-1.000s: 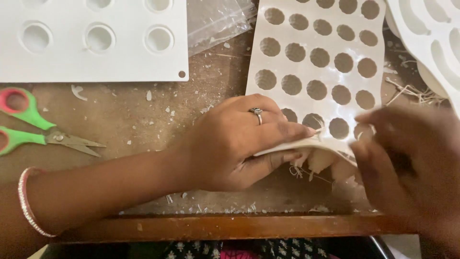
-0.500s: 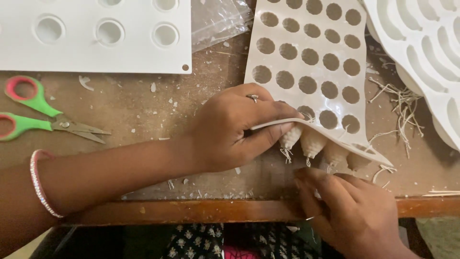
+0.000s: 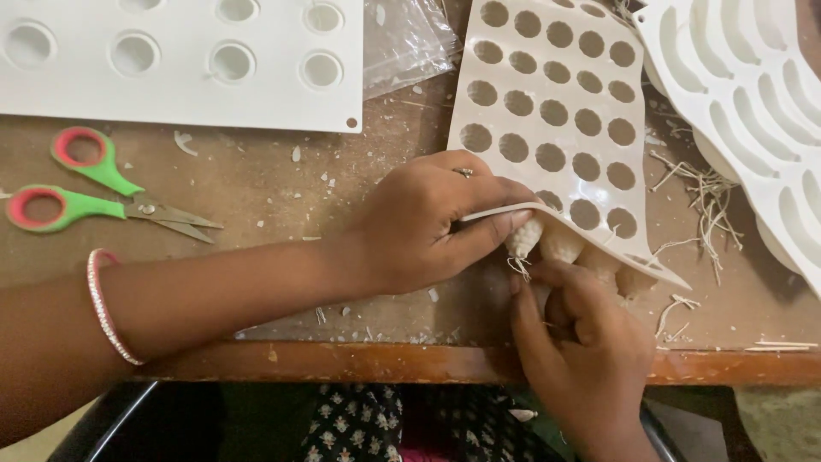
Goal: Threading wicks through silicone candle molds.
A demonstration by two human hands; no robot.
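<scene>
My left hand pinches the near edge of a cream silicone mould sheet full of round cavities and lifts that edge off the wooden table. Under the raised edge hang several bumpy cup bottoms. My right hand reaches up from below the table edge, fingers against the underside of those cups and on a short wick end. A ring sits on my left hand and a bangle on that wrist.
Green and pink scissors lie at the left. A white mould with large round cavities sits at the back left, a clear plastic bag beside it, and another white mould at the right. Wick trimmings and wax crumbs litter the table.
My right hand dropped from the right side of the mould to below its lifted edge and now presses the cup bottoms. My left hand kept its hold.
</scene>
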